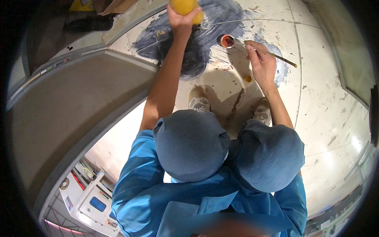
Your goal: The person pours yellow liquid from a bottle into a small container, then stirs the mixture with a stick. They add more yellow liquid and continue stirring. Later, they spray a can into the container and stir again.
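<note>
Nearest to us, our grey-trousered knees [191, 144] bend over pale shoes [199, 103] on the stained, cream floor [331, 114]. Beyond them our right hand [261, 63] is pinched around a thin paintbrush [272, 53], its long axis running left to right, the tip toward a small round pot of reddish paint [227, 41] just left of that hand, which is the nearer one to it. Farthest out, our left hand [181, 20] is clamped on a smooth yellow bottle [185, 7] above a matte, dark blue painted patch [197, 55].
</note>
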Motion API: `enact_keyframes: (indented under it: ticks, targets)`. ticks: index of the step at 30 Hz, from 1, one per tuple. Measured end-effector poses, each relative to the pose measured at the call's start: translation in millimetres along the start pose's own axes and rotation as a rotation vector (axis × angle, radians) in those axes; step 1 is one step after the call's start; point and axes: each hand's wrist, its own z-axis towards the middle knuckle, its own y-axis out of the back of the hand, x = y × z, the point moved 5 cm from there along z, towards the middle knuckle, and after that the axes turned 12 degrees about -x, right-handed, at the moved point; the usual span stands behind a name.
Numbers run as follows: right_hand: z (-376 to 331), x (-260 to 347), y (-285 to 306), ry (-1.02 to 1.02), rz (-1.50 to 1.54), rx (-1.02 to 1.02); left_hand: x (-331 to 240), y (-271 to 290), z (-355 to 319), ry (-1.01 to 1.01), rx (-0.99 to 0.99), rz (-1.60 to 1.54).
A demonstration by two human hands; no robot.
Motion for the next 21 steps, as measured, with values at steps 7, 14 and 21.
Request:
enact_keyframes:
  ticks: [7, 14, 21]
  targets:
    - [-2.7, -4.5, 12.1, -0.070, 0.111, -0.077, -64.1, 16.8, -57.0, -0.031, 0.380, 0.557]
    - [-6.2, -12.8, 10.3, -0.089, 0.165, -0.103, -78.3, 25.1, -90.0, -0.184, 0.628, 1.130]
    - [-7.4, -20.6, 8.7, -0.059, 0.179, -0.114, -79.8, 32.5, -92.7, -0.307, 0.642, 1.249]
